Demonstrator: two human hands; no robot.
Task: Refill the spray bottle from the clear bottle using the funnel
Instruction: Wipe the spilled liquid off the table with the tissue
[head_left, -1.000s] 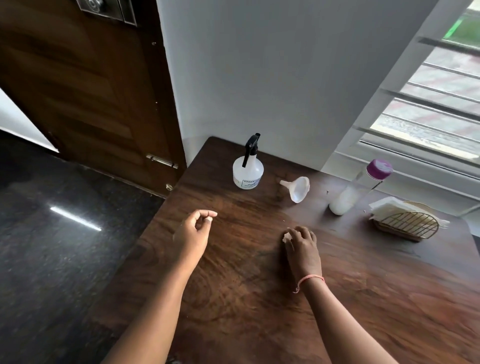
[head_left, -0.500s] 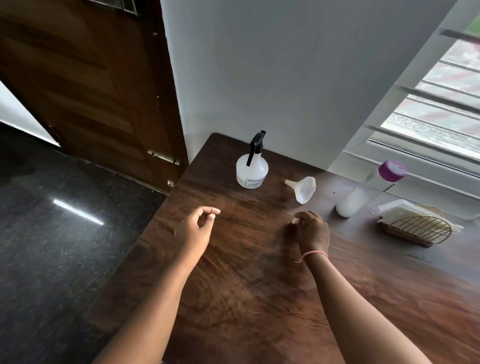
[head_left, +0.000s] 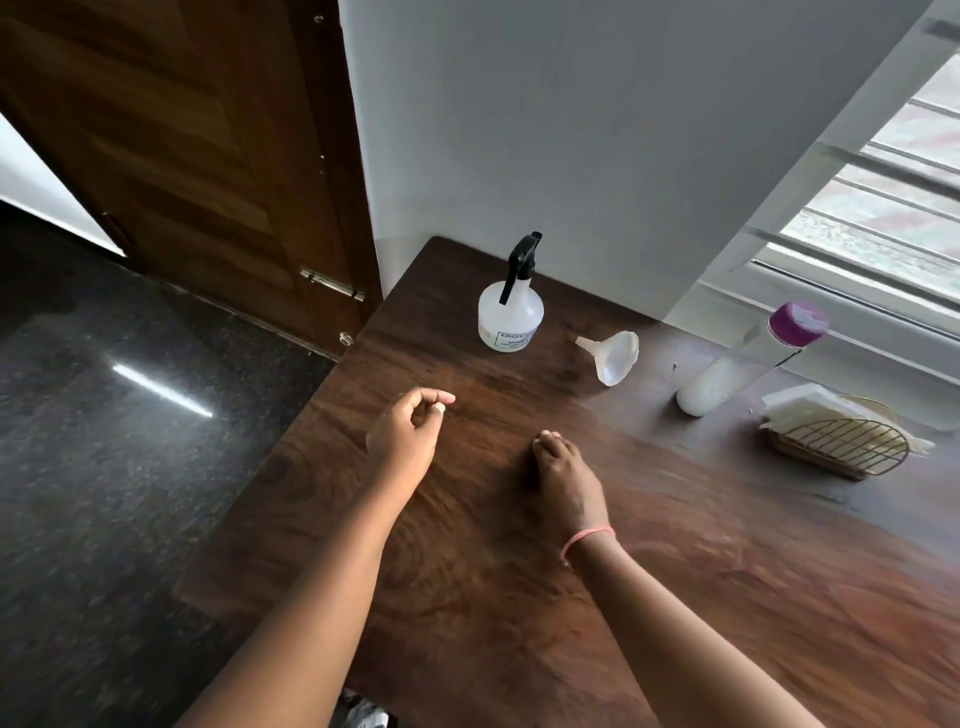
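Observation:
A clear spray bottle (head_left: 511, 317) with a black trigger head stands upright at the table's far left, by the wall. To its right, a white funnel (head_left: 615, 357) lies on its side. Further right, near the window, stands the clear bottle (head_left: 727, 371) with a purple cap, white liquid in its lower part. My left hand (head_left: 408, 431) hovers over the table in front of the spray bottle, fingers curled and thumb touching the forefinger, holding nothing. My right hand (head_left: 563, 475) rests knuckles-up on the table with fingers curled under, well short of the funnel.
The dark wooden table (head_left: 519, 597) fills the lower right. A gold wire holder (head_left: 841, 449) with white napkins sits at the far right. A white wall and barred window run behind the table. A wooden door and dark polished floor are to the left.
My right hand has drawn back and to the left, away from the funnel. The left hand has barely moved. The view has shifted slightly.

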